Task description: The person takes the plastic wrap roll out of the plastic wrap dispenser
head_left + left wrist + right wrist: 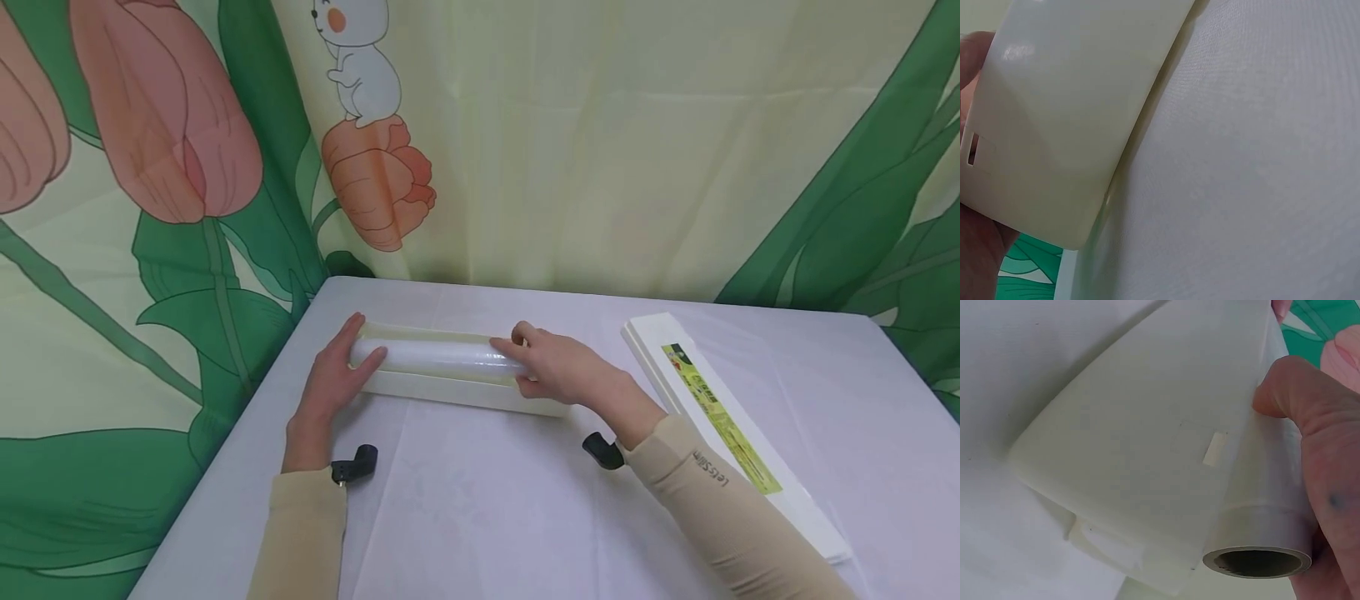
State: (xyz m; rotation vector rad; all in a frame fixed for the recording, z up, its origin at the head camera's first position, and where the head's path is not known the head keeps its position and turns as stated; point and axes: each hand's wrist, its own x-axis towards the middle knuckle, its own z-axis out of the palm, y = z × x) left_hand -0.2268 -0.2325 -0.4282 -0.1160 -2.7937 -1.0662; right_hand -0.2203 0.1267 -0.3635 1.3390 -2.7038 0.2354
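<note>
A roll of clear plastic film (435, 357) on a cardboard core lies in a long, open white box (465, 393) on the table. My left hand (333, 375) grips the box's left end, its thumb over the roll's end. The left wrist view shows the box's smooth front wall (1079, 119) and a small slot near its rim. My right hand (558, 364) holds the roll near its right end. In the right wrist view, the hollow core (1257, 562) shows beside the box wall (1129, 431), with the thumb bent against the roll.
To the right, a long white piece (806, 521) with a yellow-green label (720, 417) lies slantwise, partly behind my right forearm. White cloth covers the table (480, 517). A printed curtain (570, 150) hangs behind it.
</note>
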